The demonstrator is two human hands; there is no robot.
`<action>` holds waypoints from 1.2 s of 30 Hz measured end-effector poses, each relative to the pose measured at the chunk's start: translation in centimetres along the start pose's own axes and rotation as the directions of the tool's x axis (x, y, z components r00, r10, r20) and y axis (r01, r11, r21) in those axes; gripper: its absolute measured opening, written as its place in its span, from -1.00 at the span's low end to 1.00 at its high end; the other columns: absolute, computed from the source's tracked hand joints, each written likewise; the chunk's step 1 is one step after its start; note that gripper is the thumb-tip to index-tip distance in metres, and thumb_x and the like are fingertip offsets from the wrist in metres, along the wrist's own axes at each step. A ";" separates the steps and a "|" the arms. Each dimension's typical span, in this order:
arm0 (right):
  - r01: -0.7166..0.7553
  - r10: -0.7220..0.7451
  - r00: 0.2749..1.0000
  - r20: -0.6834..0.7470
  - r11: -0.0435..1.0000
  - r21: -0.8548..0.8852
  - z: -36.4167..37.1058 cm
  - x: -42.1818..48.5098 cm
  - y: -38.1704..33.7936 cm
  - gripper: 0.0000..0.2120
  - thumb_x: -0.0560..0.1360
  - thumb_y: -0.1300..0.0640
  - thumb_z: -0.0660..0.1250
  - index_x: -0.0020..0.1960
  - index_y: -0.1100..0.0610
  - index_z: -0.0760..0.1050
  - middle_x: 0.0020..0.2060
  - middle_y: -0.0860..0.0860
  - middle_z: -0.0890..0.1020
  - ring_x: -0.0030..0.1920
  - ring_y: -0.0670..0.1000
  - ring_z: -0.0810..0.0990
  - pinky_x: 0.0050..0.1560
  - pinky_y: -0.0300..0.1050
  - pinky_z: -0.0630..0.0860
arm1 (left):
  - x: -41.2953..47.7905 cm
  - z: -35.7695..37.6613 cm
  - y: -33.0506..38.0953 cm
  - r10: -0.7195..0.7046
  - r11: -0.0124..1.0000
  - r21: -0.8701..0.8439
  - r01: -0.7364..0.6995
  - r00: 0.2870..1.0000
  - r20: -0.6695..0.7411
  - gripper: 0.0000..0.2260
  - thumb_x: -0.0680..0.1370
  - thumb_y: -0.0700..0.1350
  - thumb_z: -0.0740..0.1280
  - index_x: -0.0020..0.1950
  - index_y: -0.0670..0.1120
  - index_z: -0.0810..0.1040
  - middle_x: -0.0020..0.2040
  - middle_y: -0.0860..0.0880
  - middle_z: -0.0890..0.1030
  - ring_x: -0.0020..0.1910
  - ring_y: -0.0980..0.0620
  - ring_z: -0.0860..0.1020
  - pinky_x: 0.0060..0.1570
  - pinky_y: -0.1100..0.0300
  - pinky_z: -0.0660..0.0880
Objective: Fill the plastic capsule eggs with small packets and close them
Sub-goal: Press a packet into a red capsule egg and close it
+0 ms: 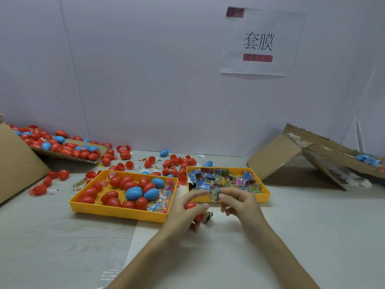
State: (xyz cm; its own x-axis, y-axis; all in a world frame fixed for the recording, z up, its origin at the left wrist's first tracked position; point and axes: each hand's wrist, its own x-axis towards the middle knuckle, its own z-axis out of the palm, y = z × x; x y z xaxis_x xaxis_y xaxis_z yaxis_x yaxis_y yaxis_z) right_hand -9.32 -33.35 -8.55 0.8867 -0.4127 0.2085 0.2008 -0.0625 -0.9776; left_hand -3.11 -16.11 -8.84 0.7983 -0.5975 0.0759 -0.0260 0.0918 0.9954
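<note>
Both hands are over the worktop (291, 226), in front of two yellow trays. The left hand (181, 213) grips a red egg (190, 205), with its lower fingers curled round it. The egg is mostly hidden in the palm, so whether it is open or closed cannot be told. The left index finger (198, 194) reaches out and touches a packet (214, 194). The right hand (241, 203) pinches that packet between thumb and forefinger, its other fingers loosely curled below. The packet is in the air, just above the near edge of the right tray (264, 192). A second packet (209, 216) lies on the worktop just under the left hand.

The right tray is full of coloured packets (220, 180). The left tray (116, 212) holds red and blue eggs (133, 192) and some clear wrapped bits at its right end. Loose eggs (166, 163), mostly red and some in halves, are scattered behind the trays. A tipped cardboard box (16, 167) at far left spills more eggs. Another cardboard box (277, 157) lies at right. A paper sign (260, 42) is stuck on the back wall.
</note>
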 end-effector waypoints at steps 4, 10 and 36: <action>-0.029 0.027 0.998 0.058 0.999 0.034 0.0 0.0 0.0 -0.93 0.51 0.33 0.40 -0.10 0.24 0.66 -0.37 0.13 0.55 -0.38 0.04 0.50 -0.34 -0.15 0.44 | 0.2 -0.2 0.3 -0.015 0.998 -0.064 0.012 0.999 -0.044 -0.86 0.60 -0.07 0.38 0.13 -0.02 0.66 -0.35 -0.08 0.53 -0.39 0.03 0.47 -0.44 0.21 0.39; -0.045 0.039 0.979 0.201 0.999 0.023 0.1 -0.3 -0.3 -0.87 0.38 0.16 0.45 -0.13 0.21 0.68 -0.31 0.12 0.58 -0.35 0.04 0.51 -0.32 -0.15 0.46 | -0.1 -0.2 0.1 0.069 0.993 0.098 -0.064 0.996 -0.048 -0.94 0.54 -0.14 0.47 0.00 -0.04 0.65 -0.41 0.08 0.59 -0.42 0.13 0.53 -0.48 0.25 0.46; 0.030 -0.014 0.971 0.237 0.998 -0.061 0.3 -0.8 -0.5 -0.90 0.39 0.11 0.49 -0.10 0.07 0.72 -0.32 0.05 0.67 -0.28 0.00 0.61 -0.25 -0.17 0.53 | 0.0 0.0 -0.5 0.357 0.847 0.486 -0.214 0.908 -0.221 -0.80 0.48 -0.16 0.50 -0.19 0.08 0.53 -0.19 0.03 0.60 -0.18 0.07 0.59 -0.22 0.13 0.61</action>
State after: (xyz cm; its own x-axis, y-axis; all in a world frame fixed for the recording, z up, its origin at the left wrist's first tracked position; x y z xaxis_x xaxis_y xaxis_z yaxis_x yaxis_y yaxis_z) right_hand -9.98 -32.68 -8.21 0.9571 -0.1848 0.2230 0.2012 -0.1299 -0.9709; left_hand -3.10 -16.15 -9.31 0.8484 -0.3332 0.4114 -0.4859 -0.1816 0.8549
